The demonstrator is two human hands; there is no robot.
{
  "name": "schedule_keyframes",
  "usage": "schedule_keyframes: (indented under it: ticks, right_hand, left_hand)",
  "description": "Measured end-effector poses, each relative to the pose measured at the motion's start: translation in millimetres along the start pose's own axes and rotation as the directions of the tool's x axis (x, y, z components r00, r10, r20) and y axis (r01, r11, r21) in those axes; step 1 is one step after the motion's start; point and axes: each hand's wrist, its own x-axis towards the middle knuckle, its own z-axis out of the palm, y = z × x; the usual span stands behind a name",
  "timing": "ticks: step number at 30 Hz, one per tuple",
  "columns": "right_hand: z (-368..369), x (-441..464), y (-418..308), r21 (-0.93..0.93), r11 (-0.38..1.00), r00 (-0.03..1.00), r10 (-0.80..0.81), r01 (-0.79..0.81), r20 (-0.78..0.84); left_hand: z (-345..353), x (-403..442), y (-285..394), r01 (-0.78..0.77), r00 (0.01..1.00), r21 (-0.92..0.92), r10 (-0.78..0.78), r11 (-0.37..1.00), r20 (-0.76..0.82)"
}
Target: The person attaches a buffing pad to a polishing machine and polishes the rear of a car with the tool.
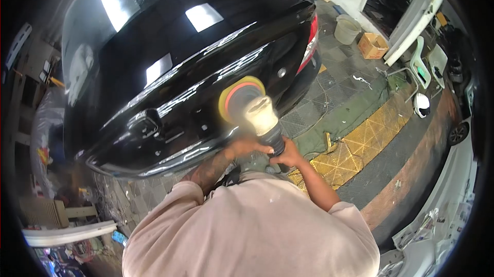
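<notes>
A polishing machine (261, 115) with a dark body and a pale cover leans against the rear panel of a black car (180, 94). Its round yellow-edged pad (224, 103) faces the glossy paint and looks blurred. My right hand (289, 154) is closed round the back end of the machine. On the other side, my left hand (251, 146) also grips the machine, its thumb near the dark handle and its other fingers mostly hidden. To the pad's right are a round lock (281, 72) and a red tail light (313, 32).
A grey bucket (347, 30) and a cardboard box (373, 46) stand by the wall. Green cloth (337, 122) lies over grey and yellow floor tiles (355, 148). Farther right are a chair (422, 68) and a white helmet (422, 105). A plastic-covered vehicle (49, 122) stands left.
</notes>
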Motion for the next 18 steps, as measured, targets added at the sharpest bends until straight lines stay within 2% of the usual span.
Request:
schedule_keyframes:
  ticks: [1, 3, 4, 6, 7, 10, 12, 13, 15, 16, 17, 18]
  right_hand:
    - [-1.5, 3.9, -0.1, 0.000, 1.000, 0.999, 0.020, -0.020, 0.025]
    - [1.1, 8.4, 4.9, 0.038, 0.995, 0.993, 0.088, -0.091, 0.082]
    - [7.2, 9.7, 12.6, 0.032, 0.994, 0.989, 0.096, -0.100, 0.109]
    - [17.8, 19.7, 24.4, 0.037, 0.999, 0.986, 0.000, -0.006, 0.169]
    - [25.9, 20.4, 28.8, 0.069, 0.997, 0.977, 0.025, -0.040, 0.212]
    - [46.6, 21.1, 34.5, 0.069, 0.997, 0.950, -0.001, -0.022, 0.312]
    - [53.5, 15.3, 48.2, 0.066, 0.997, 0.946, 0.006, -0.028, 0.323]
    - [53.4, 15.7, 49.9, 0.019, 0.998, 0.946, 0.056, -0.066, 0.320]
    - [53.5, 31.9, 60.2, 0.013, 1.000, 0.950, -0.027, 0.025, 0.312]
    - [47.2, 36.6, 66.8, -0.017, 0.999, 0.929, -0.040, 0.050, 0.368]
    - [45.2, 36.6, 67.1, 0.089, 0.989, 0.945, -0.137, 0.116, 0.296]
    - [37.3, 38.4, 58.4, -0.022, 0.999, 0.912, -0.026, 0.039, 0.408]
  left_hand:
    - [-7.0, 3.3, -15.2, 0.149, 0.989, 0.111, -0.148, 0.983, -0.019]
    - [-7.5, -1.9, -6.7, 0.247, 0.969, 0.187, -0.238, 0.951, -0.070]
    - [-5.1, -6.8, 3.1, 0.186, 0.980, 0.169, -0.172, 0.968, -0.097]
    - [-8.0, -17.0, -28.5, 0.172, 0.981, 0.183, -0.152, 0.968, -0.122]
    - [-7.6, -27.8, -45.7, 0.181, 0.974, 0.352, -0.117, 0.919, -0.196]
    - [3.1, -63.3, -25.6, 0.156, 0.969, 0.226, -0.104, 0.962, -0.225]
    - [9.8, -78.5, -3.9, 0.111, 0.968, -0.053, -0.120, 0.992, -0.219]
    - [9.6, -76.8, -4.8, 0.121, 0.968, -0.054, -0.130, 0.991, -0.215]
    - [11.1, -74.2, -5.1, 0.142, 0.967, -0.056, -0.151, 0.988, -0.207]
    - [10.2, -65.9, -35.3, 0.189, 0.954, 0.022, -0.179, 0.982, -0.241]
    - [12.6, -60.7, -28.3, 0.070, 0.956, 0.056, -0.051, 0.996, -0.291]
    - [14.2, -55.8, -38.5, 0.056, 0.950, -0.040, -0.065, 0.998, -0.306]
